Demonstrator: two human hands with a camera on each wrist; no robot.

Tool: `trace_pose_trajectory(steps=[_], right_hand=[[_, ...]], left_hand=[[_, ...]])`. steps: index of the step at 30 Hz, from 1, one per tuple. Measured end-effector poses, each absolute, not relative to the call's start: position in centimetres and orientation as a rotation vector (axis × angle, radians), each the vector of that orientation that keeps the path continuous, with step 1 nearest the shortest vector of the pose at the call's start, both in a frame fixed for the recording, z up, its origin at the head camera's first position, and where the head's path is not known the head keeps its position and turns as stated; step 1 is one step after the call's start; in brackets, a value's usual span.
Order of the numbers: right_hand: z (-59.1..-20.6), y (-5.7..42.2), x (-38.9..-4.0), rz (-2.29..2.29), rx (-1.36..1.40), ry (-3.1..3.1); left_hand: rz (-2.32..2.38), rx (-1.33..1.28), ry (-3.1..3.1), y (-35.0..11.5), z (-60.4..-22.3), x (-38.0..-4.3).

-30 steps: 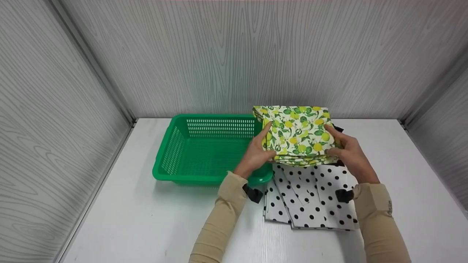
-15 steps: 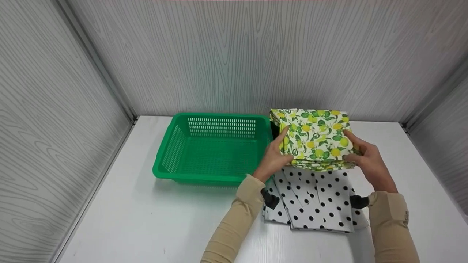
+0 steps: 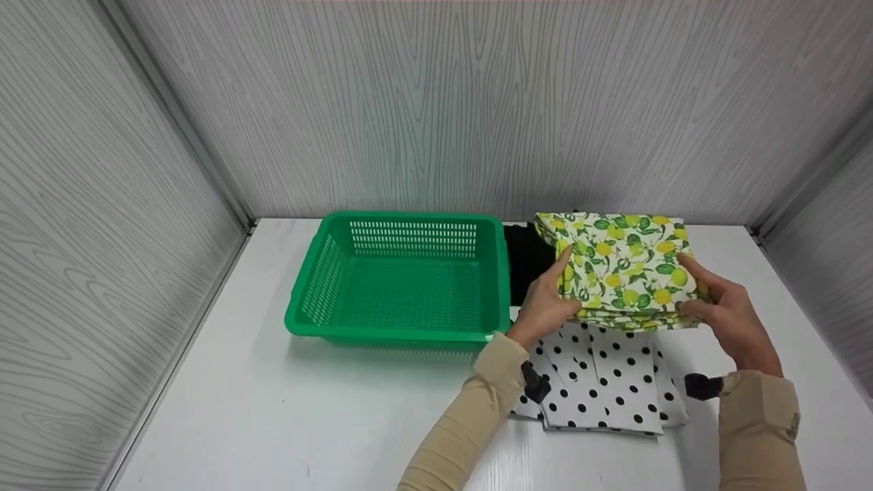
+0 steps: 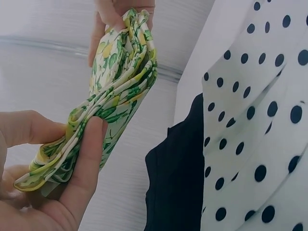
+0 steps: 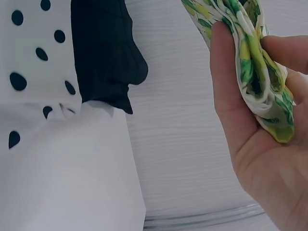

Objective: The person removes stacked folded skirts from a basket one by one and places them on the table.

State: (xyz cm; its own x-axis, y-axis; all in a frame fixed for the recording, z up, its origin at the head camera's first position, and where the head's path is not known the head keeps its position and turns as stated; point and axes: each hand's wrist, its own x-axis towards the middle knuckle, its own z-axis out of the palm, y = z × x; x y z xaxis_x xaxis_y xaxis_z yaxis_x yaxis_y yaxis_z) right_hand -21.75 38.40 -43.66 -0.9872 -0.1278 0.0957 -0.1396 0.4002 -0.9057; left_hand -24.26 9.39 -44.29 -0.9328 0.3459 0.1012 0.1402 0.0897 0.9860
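A folded lemon-print cloth (image 3: 624, 266), white with yellow and green, is held up between both hands above the polka-dot fabric in the head view. My left hand (image 3: 544, 303) pinches its left edge, thumb on one side and fingers on the other. At the opposite edge, my right hand (image 3: 733, 317) grips the bundle the same way. Several folded layers show along the cloth's edge (image 4: 115, 96) in the left wrist view. Below lies white fabric with black dots (image 3: 603, 395), its upper part hidden by the cloth and hands. Black fabric (image 3: 528, 262) adjoins it behind.
A green plastic basket (image 3: 395, 334) with slotted sides stands left of the fabrics, with nothing in it. Pale wood-grain panels (image 3: 423, 109) enclose the white tabletop (image 3: 273, 423) at the back and sides.
Both hands have carried the folded lemon-print cloth to the right and slightly nearer, away from the basket's right rim. The black fabric behind has come into view. Basket and polka-dot fabric stay in place.
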Motion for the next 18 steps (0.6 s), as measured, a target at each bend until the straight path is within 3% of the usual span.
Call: trace_pose_trajectory(steps=[12,18], right_hand=[[-44.6,40.9,-21.0,1.832,0.201,-2.554],[-45.2,42.4,-20.1,1.681,0.132,-2.667]], left_hand=[[1.887,0.495,2.169,11.5,-45.1,-23.7],[1.874,0.469,2.135,13.2,-45.5,-23.5]])
